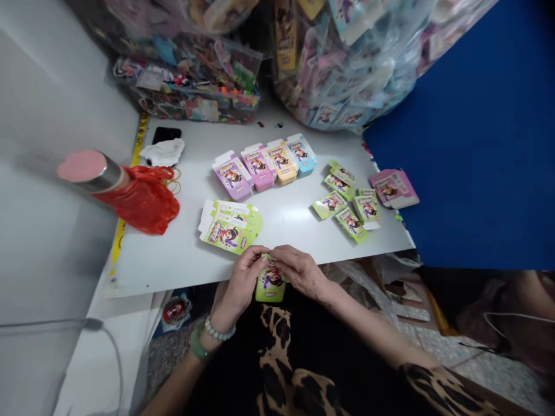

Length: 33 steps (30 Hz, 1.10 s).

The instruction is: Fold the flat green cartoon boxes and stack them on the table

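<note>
From far away, I see the left hand [243, 278] and right hand [306, 273] holding a green box [270, 287]; fingers hide its far end. The far right bag [342, 86] is cut off.

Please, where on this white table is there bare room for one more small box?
The widest bare patch of the white table lies between the flat green cartons and the scattered green boxes, beyond the right hand. Another is the front left corner, before the red bag. Crowded: the right end, and the back with its stuffed clear bags.
</note>
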{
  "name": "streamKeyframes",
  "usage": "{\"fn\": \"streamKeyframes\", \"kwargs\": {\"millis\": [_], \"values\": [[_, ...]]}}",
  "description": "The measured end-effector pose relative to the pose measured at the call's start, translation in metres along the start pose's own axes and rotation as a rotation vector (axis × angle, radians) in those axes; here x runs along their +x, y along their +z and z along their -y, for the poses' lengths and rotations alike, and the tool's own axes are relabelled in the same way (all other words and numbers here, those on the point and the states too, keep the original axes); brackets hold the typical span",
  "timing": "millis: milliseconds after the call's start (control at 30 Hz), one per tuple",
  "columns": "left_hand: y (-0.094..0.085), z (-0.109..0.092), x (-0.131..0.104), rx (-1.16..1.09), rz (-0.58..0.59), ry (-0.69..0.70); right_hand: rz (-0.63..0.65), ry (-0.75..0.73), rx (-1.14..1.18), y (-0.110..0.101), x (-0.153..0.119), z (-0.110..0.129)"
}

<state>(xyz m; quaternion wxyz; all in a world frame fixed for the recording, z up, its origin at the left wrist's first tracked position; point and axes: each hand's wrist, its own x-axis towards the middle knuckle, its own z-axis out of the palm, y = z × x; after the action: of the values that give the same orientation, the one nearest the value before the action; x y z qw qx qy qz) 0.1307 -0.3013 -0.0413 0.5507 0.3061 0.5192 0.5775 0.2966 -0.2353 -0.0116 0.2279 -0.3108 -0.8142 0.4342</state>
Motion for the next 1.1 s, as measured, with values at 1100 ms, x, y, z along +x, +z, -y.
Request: {"fn": "streamKeyframes", "kwargs": {"millis": [1100], "values": [[-0.040,-0.029,-0.008,0.067,-0.268,0.131,-0.036,0.238,0.256,0.027,0.063,-0.005]]}}
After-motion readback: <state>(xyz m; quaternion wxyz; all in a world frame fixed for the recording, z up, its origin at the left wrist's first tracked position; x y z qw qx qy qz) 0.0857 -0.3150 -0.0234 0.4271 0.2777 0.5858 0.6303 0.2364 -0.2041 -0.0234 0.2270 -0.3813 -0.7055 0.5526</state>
